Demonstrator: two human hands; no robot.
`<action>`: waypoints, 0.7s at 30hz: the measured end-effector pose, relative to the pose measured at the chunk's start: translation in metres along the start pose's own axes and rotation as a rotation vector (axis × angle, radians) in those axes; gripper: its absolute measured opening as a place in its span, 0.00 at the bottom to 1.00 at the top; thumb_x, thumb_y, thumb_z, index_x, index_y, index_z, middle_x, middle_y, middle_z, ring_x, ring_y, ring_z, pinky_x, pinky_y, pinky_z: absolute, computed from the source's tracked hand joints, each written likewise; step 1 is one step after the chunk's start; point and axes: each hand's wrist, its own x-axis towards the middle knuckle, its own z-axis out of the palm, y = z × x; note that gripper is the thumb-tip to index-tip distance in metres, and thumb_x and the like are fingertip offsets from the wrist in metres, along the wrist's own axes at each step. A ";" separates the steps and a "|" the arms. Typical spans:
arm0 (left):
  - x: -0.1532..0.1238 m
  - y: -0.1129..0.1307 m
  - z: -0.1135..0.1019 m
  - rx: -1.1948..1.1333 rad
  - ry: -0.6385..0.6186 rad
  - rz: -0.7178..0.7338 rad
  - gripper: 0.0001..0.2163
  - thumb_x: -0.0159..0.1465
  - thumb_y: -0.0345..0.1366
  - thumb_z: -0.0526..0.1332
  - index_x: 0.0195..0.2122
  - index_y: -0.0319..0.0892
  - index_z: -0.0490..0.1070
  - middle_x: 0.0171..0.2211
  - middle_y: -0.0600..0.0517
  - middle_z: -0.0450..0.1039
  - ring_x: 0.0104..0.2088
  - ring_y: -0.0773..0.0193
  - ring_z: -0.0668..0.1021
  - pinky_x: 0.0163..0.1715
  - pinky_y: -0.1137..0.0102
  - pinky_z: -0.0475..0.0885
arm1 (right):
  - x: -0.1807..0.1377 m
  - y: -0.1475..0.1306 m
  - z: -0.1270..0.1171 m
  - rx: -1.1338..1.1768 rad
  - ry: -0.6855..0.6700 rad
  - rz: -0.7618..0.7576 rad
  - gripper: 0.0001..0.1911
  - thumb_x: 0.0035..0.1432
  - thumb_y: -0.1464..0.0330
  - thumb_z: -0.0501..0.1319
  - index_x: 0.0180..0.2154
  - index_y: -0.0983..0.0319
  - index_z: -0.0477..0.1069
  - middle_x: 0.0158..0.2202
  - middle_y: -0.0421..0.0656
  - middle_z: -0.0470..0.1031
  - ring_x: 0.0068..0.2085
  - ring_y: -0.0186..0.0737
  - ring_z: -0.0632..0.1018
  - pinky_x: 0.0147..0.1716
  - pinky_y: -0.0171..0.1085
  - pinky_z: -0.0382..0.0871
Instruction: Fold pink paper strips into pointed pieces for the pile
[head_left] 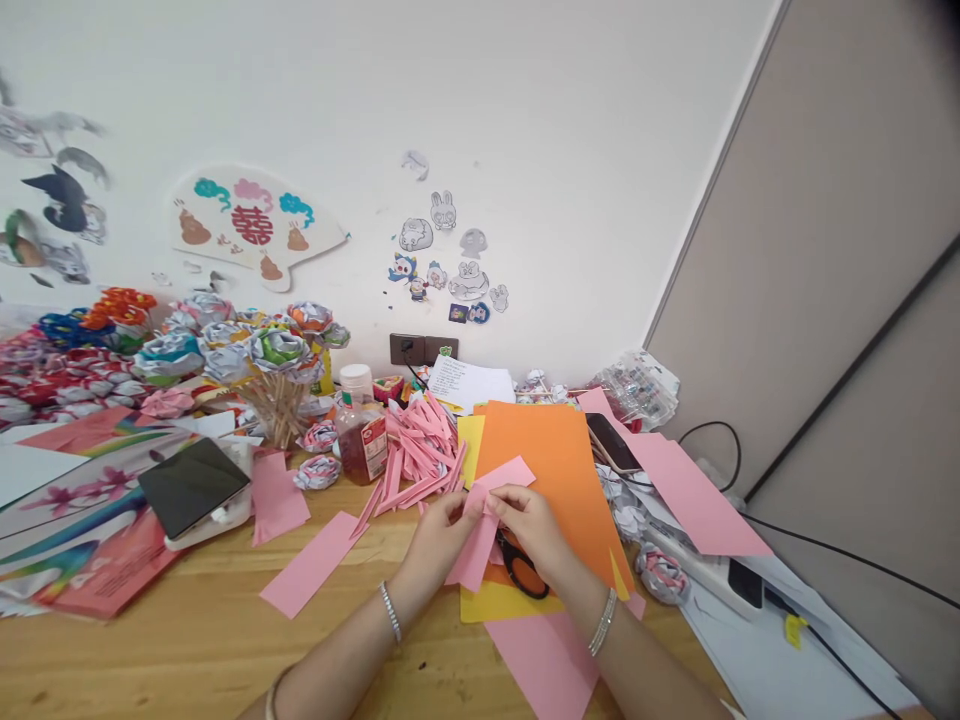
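Note:
Between my fingers is a strip of pink paper [471, 560], bent so that one end slants up to the right and the other hangs down. My left hand [444, 530] pinches it from the left, and my right hand [527, 520] pinches it close by at the fold. Under my hands lie orange sheets [559, 440] on top of yellow paper [480, 605]. A pair of scissors with black handles [525, 572] rests there, its blades hidden. More pink paper [551, 665] lies in front, and a loose pink strip [311, 565] is to the left.
Folded pink strips [420, 450] form a heap behind my hands, beside a honey-coloured bottle [361, 440]. Paper flowers [259, 350] stand at the left near a black tablet-like device [195, 485]. At the right are a phone [613, 442], a power strip [705, 565] and cables.

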 end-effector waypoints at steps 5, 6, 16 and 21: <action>0.000 -0.001 0.001 -0.011 -0.029 -0.017 0.14 0.53 0.45 0.55 0.24 0.38 0.67 0.23 0.53 0.68 0.26 0.63 0.69 0.24 0.72 0.63 | 0.001 0.003 0.002 0.014 0.041 0.003 0.11 0.48 0.62 0.59 0.25 0.64 0.70 0.21 0.40 0.69 0.24 0.34 0.69 0.23 0.32 0.62; 0.000 -0.001 0.001 0.010 -0.027 -0.019 0.13 0.53 0.45 0.55 0.24 0.38 0.67 0.23 0.54 0.68 0.26 0.63 0.69 0.24 0.72 0.63 | 0.001 0.003 0.003 0.030 0.038 0.012 0.11 0.48 0.62 0.60 0.25 0.64 0.70 0.19 0.39 0.68 0.22 0.33 0.68 0.21 0.32 0.61; 0.000 -0.002 0.001 0.144 0.024 0.016 0.10 0.53 0.41 0.53 0.20 0.41 0.62 0.20 0.57 0.61 0.24 0.65 0.66 0.24 0.73 0.60 | -0.001 0.004 0.006 0.094 -0.006 0.046 0.13 0.52 0.60 0.56 0.26 0.63 0.66 0.15 0.35 0.62 0.14 0.30 0.62 0.14 0.31 0.56; -0.001 -0.002 0.002 0.192 0.018 0.047 0.09 0.52 0.39 0.53 0.19 0.41 0.61 0.19 0.58 0.60 0.23 0.66 0.65 0.23 0.73 0.59 | 0.001 0.004 0.005 -0.037 0.110 -0.019 0.12 0.49 0.62 0.58 0.21 0.63 0.63 0.18 0.36 0.61 0.21 0.30 0.64 0.20 0.30 0.58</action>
